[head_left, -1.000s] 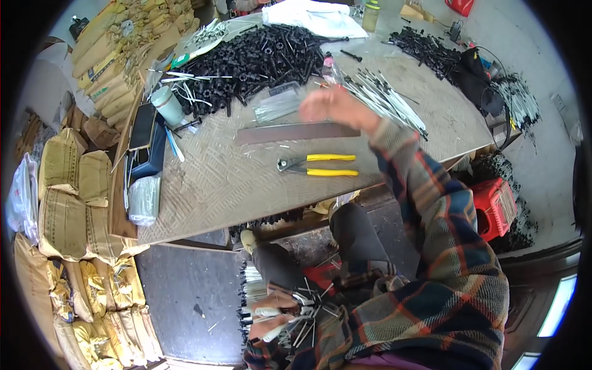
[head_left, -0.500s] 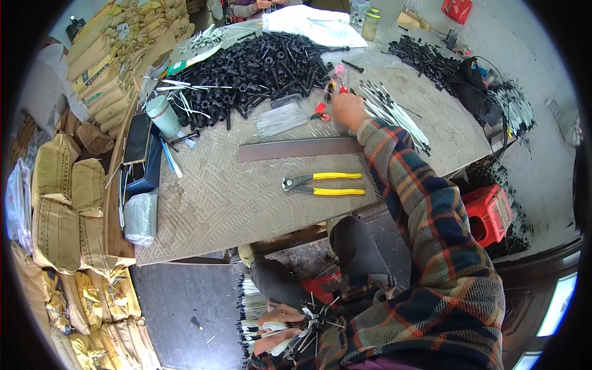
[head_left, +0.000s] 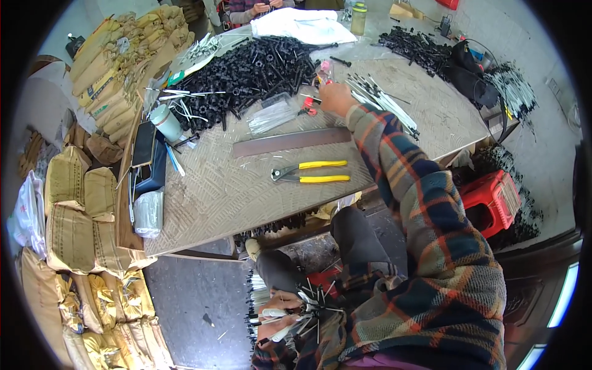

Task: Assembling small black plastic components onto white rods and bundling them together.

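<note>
My left hand [head_left: 280,301] is low by my lap, closed round a bunch of thin white rods with black ends [head_left: 316,303] that fan out in several directions. Across the table, my right hand [head_left: 336,98] is closed over the surface, and its fingertips are partly hidden. A short dark piece shows at its left side, but I cannot tell whether the hand holds it. Close by lie a red clip-like piece [head_left: 309,110] and a clear bag of thin white sticks [head_left: 271,117]. More white rods with black ends [head_left: 385,105] lie just right of that hand.
Black plastic parts [head_left: 246,77] form a big heap behind. Yellow-handled pincers [head_left: 311,172] and a flat brown metal bar [head_left: 291,142] lie nearer me. A lidded jar [head_left: 165,121] stands left, a red stool [head_left: 490,203] right. Another person's hands [head_left: 265,7] show at the far edge.
My right hand has shifted slightly left and toward me, with a dark piece now showing beside it. The view has tilted a little. My left hand keeps its hold on the rods.
</note>
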`<state>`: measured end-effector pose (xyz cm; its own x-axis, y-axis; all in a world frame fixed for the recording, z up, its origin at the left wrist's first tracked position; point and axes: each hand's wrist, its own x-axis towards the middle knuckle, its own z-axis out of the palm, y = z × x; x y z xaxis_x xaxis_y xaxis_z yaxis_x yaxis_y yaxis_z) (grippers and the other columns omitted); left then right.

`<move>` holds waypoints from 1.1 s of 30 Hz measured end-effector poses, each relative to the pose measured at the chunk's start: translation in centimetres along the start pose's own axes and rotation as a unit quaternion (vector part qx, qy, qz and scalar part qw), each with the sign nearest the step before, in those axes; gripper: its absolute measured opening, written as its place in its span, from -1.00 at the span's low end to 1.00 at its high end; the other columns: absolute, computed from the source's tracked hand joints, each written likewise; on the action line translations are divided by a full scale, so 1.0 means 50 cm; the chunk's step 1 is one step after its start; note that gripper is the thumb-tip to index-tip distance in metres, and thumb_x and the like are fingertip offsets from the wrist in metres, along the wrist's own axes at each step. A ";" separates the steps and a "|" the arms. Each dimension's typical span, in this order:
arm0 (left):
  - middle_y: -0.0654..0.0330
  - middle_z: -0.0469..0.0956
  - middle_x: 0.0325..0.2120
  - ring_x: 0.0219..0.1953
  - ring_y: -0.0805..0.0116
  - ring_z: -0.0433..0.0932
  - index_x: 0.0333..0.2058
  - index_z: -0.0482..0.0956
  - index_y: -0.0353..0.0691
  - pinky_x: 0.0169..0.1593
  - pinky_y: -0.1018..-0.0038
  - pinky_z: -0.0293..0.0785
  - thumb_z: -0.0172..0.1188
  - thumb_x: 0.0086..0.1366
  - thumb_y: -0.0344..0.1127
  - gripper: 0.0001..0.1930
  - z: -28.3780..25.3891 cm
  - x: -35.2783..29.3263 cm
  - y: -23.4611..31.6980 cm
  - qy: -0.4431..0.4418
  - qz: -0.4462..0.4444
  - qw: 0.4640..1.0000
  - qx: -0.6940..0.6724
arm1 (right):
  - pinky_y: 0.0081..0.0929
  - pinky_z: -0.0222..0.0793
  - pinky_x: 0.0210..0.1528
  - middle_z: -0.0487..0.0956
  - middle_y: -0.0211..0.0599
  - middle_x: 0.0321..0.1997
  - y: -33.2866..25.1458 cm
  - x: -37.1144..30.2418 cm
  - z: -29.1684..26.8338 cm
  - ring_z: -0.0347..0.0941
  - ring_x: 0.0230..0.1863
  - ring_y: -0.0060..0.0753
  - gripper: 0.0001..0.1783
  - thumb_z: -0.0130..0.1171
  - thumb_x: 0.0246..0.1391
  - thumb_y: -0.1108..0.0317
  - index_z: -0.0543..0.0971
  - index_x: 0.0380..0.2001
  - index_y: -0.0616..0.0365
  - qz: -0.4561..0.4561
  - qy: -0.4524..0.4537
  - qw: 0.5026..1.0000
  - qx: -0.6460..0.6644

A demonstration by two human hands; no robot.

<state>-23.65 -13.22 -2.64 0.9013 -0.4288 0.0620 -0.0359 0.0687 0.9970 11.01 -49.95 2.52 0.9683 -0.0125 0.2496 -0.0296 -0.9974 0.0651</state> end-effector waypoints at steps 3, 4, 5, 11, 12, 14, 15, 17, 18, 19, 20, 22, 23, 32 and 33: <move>0.03 0.47 -0.43 -0.38 0.28 0.41 -0.40 0.55 -0.38 -0.31 0.44 0.31 0.26 -0.11 -0.25 -0.68 0.005 0.003 0.007 -0.018 -0.033 0.999 -0.016 | -0.34 0.37 -0.40 0.55 -0.16 -0.47 0.046 -0.002 -0.024 0.50 -0.42 -0.21 -0.74 0.16 -0.23 0.20 0.54 -0.54 0.20 -0.046 -0.022 0.995 0.083; 0.02 0.47 -0.42 -0.38 0.28 0.41 -0.39 0.56 -0.37 -0.30 0.43 0.31 0.26 -0.11 -0.24 -0.67 0.011 0.011 0.016 -0.029 -0.050 0.997 -0.042 | -0.39 0.33 -0.45 0.55 -0.26 -0.52 0.067 -0.003 -0.024 0.48 -0.49 -0.29 -0.73 0.21 -0.22 0.19 0.52 -0.55 0.20 -0.098 -0.023 0.981 0.165; 0.02 0.49 -0.34 -0.32 0.32 0.47 -0.33 0.55 -0.40 -0.23 0.50 0.35 0.24 -0.09 -0.37 -0.70 0.003 0.010 0.005 -0.065 -0.038 0.993 -0.092 | -0.47 0.26 -0.51 0.48 -0.39 -0.57 0.059 -0.006 -0.023 0.39 -0.55 -0.44 -0.75 0.24 -0.21 0.22 0.50 -0.55 0.18 -0.145 0.013 0.938 0.315; -0.03 0.47 -0.30 -0.24 0.25 0.45 -0.28 0.53 -0.45 -0.16 0.49 0.32 0.14 -0.07 -0.45 -0.69 0.010 0.038 0.022 -0.163 -0.037 0.985 -0.045 | -0.63 0.17 -0.57 0.39 -0.50 -0.63 -0.026 -0.045 -0.140 0.32 -0.58 -0.65 -0.80 0.20 -0.10 0.26 0.46 -0.46 0.13 -0.134 0.030 0.837 0.530; -0.03 0.47 -0.30 -0.24 0.25 0.45 -0.28 0.53 -0.45 -0.16 0.49 0.32 0.14 -0.07 -0.45 -0.69 0.020 0.042 0.023 -0.169 -0.037 0.984 -0.046 | -0.51 0.24 -0.52 0.44 -0.38 -0.62 -0.002 -0.021 -0.114 0.39 -0.55 -0.47 -0.77 0.16 -0.10 0.27 0.44 -0.39 0.14 -0.164 0.092 0.910 0.368; -0.04 0.47 -0.30 -0.25 0.24 0.45 -0.27 0.53 -0.46 -0.15 0.49 0.32 0.14 -0.09 -0.42 -0.66 0.034 0.041 0.025 -0.149 -0.047 0.986 -0.064 | -0.18 0.33 -0.45 0.50 -0.11 -0.57 0.010 0.005 -0.071 0.47 -0.46 -0.06 -0.59 0.06 -0.14 0.25 0.36 -0.15 0.08 -0.186 0.156 0.968 0.069; -0.04 0.47 -0.30 -0.25 0.22 0.45 -0.26 0.52 -0.47 -0.15 0.48 0.32 0.14 -0.10 -0.36 -0.61 0.036 0.042 0.038 -0.156 -0.065 0.983 -0.076 | -0.18 0.33 -0.45 0.50 -0.11 -0.57 0.020 0.008 -0.063 0.47 -0.46 -0.06 -0.59 0.06 -0.14 0.25 0.36 -0.15 0.08 -0.187 0.157 0.967 0.071; -0.05 0.47 -0.31 -0.25 0.22 0.45 -0.25 0.52 -0.47 -0.15 0.47 0.32 0.13 -0.11 -0.34 -0.60 0.034 0.032 0.029 -0.146 -0.052 0.984 -0.087 | -0.11 0.34 -0.53 0.48 -0.10 -0.57 0.032 0.003 -0.056 0.45 -0.53 0.00 -0.48 0.09 -0.17 0.28 0.27 -0.05 -0.02 -0.203 0.147 0.968 -0.003; -0.06 0.47 -0.31 -0.25 0.21 0.45 -0.25 0.52 -0.47 -0.15 0.47 0.32 0.13 -0.11 -0.32 -0.59 0.034 0.027 0.026 -0.138 -0.039 0.985 -0.098 | -0.11 0.34 -0.53 0.48 -0.13 -0.60 0.031 0.001 -0.058 0.46 -0.53 -0.02 -0.40 0.10 -0.18 0.25 0.21 0.01 -0.02 -0.213 0.156 0.964 -0.017; -0.07 0.49 -0.33 -0.26 0.20 0.45 -0.26 0.53 -0.47 -0.14 0.46 0.33 0.12 -0.12 -0.34 -0.60 0.031 0.027 0.029 -0.137 -0.027 0.987 -0.077 | -0.11 0.34 -0.53 0.48 -0.13 -0.60 0.031 0.004 -0.063 0.46 -0.53 -0.02 -0.40 0.10 -0.18 0.25 0.21 0.01 -0.02 -0.214 0.155 0.964 -0.016; -0.07 0.49 -0.33 -0.26 0.20 0.45 -0.26 0.53 -0.47 -0.14 0.46 0.33 0.12 -0.12 -0.34 -0.60 0.027 0.025 0.028 -0.136 -0.029 0.987 -0.078 | -0.11 0.34 -0.53 0.48 -0.13 -0.61 0.026 0.005 -0.070 0.46 -0.53 -0.02 -0.42 0.10 -0.18 0.24 0.22 -0.02 -0.01 -0.216 0.134 0.967 -0.030; -0.08 0.49 -0.34 -0.26 0.19 0.46 -0.27 0.53 -0.47 -0.14 0.45 0.33 0.13 -0.12 -0.34 -0.60 0.024 0.021 0.023 -0.137 -0.024 0.989 -0.058 | -0.11 0.33 -0.52 0.48 -0.12 -0.62 0.009 0.005 -0.082 0.46 -0.53 -0.03 -0.45 0.10 -0.17 0.23 0.23 -0.05 0.00 -0.218 0.110 0.969 -0.045; -0.08 0.49 -0.34 -0.26 0.19 0.46 -0.27 0.53 -0.47 -0.14 0.45 0.33 0.13 -0.12 -0.34 -0.60 0.026 0.022 0.024 -0.137 -0.024 0.988 -0.059 | -0.11 0.33 -0.52 0.48 -0.12 -0.62 0.000 0.011 -0.085 0.46 -0.52 -0.03 -0.51 0.10 -0.16 0.21 0.25 -0.11 -0.01 -0.210 0.121 0.969 -0.040; -0.03 0.50 -0.33 -0.25 0.16 0.46 -0.30 0.53 -0.45 -0.14 0.41 0.33 0.15 -0.07 -0.46 -0.71 0.021 0.038 0.016 -0.145 -0.004 0.984 -0.105 | -0.54 0.29 -0.51 0.46 -0.28 -0.56 -0.116 0.006 -0.176 0.38 -0.56 -0.46 -0.74 0.15 -0.06 0.27 0.37 -0.33 0.14 -0.178 0.262 0.857 0.407; -0.03 0.51 -0.34 -0.24 0.15 0.46 -0.30 0.54 -0.44 -0.13 0.39 0.33 0.17 -0.07 -0.46 -0.71 0.014 0.041 0.000 -0.151 0.011 0.985 -0.084 | -0.64 0.23 -0.54 0.41 -0.41 -0.57 -0.133 -0.001 -0.196 0.31 -0.58 -0.63 -0.70 0.21 -0.06 0.34 0.35 -0.32 0.22 -0.203 0.305 0.727 0.580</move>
<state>-22.10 -14.75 -2.46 0.7303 -0.6725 0.1196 0.0414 0.2184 0.9750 8.73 -42.65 11.53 0.5376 -0.0191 0.8430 0.8006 -0.3022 -0.5175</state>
